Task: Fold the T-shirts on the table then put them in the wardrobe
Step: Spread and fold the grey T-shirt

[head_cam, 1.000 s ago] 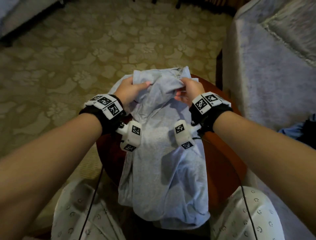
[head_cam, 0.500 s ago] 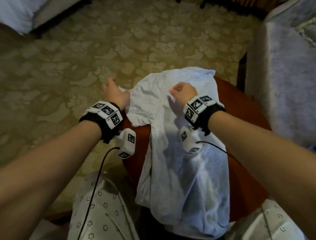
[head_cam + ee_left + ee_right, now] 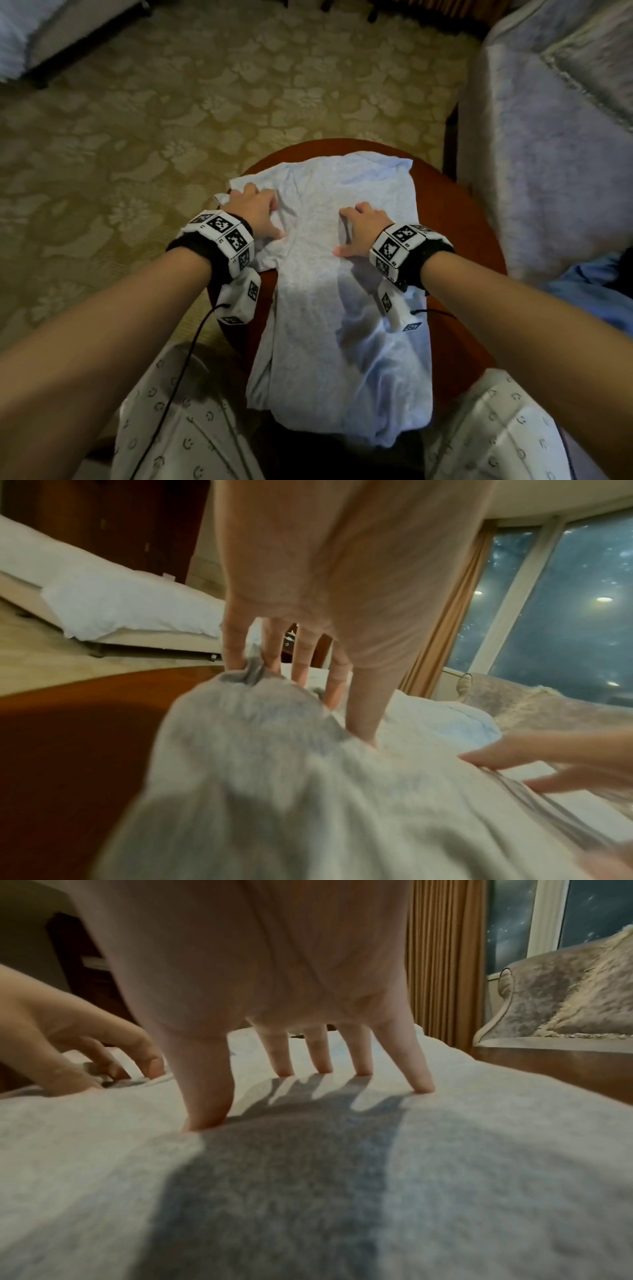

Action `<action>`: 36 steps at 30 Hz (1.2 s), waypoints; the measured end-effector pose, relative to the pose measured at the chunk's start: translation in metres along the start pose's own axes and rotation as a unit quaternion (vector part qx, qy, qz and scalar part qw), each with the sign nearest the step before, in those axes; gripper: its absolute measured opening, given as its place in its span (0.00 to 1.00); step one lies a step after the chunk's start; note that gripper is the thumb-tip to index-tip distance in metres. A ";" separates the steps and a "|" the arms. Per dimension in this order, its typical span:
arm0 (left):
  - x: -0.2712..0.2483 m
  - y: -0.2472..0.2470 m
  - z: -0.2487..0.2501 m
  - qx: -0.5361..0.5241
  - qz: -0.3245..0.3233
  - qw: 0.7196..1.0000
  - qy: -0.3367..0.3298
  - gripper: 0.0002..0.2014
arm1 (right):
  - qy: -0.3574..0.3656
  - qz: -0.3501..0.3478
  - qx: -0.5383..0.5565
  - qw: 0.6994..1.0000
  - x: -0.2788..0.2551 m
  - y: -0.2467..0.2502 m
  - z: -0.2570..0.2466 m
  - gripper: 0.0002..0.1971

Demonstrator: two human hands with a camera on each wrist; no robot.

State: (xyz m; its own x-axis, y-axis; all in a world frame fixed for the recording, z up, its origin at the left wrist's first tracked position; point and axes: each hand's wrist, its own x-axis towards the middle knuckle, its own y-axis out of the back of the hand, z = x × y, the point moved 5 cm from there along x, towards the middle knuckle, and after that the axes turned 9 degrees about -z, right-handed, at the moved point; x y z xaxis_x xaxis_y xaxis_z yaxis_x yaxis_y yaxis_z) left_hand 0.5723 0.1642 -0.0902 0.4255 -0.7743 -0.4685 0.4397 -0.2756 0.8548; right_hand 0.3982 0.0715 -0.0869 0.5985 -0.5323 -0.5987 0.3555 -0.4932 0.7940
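A light grey T-shirt (image 3: 342, 325) lies spread on a round red-brown table (image 3: 472, 260), its hem hanging over the near edge. My left hand (image 3: 260, 212) rests on the shirt's left sleeve. In the left wrist view its fingers (image 3: 301, 669) stand fairly straight on the cloth (image 3: 308, 804), and a small fold pokes up between two of them. My right hand (image 3: 356, 222) presses spread fingertips (image 3: 423, 1085) on the chest of the shirt (image 3: 308, 1177) and holds nothing. The collar end lies far from me.
A grey-covered sofa (image 3: 548, 154) stands close on the right, with a blue cloth (image 3: 589, 294) beside it. Patterned carpet (image 3: 137, 120) lies to the left and beyond. A white bed (image 3: 34, 27) is far left. My knees (image 3: 171, 428) sit under the near edge.
A second ago both hands gripped the bunched top of the shirt. The shirt now lies flat, and both hands rest on it, the left having moved onto the sleeve.
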 end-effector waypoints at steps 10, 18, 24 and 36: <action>-0.020 0.017 -0.034 -0.259 0.137 0.948 0.121 0.22 | -0.054 0.223 0.176 0.957 -0.012 0.035 0.037 0.21; -0.022 0.018 -0.045 -0.295 0.061 0.950 0.076 0.06 | -0.128 0.136 0.105 0.977 0.038 0.057 0.041 0.26; -0.030 0.029 -0.037 -0.152 -0.014 0.987 0.058 0.17 | -0.143 0.174 0.104 0.969 0.041 0.053 0.054 0.30; -0.033 0.042 -0.021 -0.253 -0.018 0.967 -0.033 0.08 | -0.085 0.243 0.277 0.926 0.034 0.061 0.067 0.04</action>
State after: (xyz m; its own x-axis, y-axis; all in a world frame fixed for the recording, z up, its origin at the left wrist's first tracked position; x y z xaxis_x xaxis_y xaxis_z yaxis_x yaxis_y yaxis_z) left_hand 0.5933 0.1904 -0.0434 0.3583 -0.8091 -0.4659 0.7912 -0.0017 0.6116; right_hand 0.3917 -0.0229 -0.0657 0.4528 -0.8611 -0.2310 -0.3768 -0.4197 0.8258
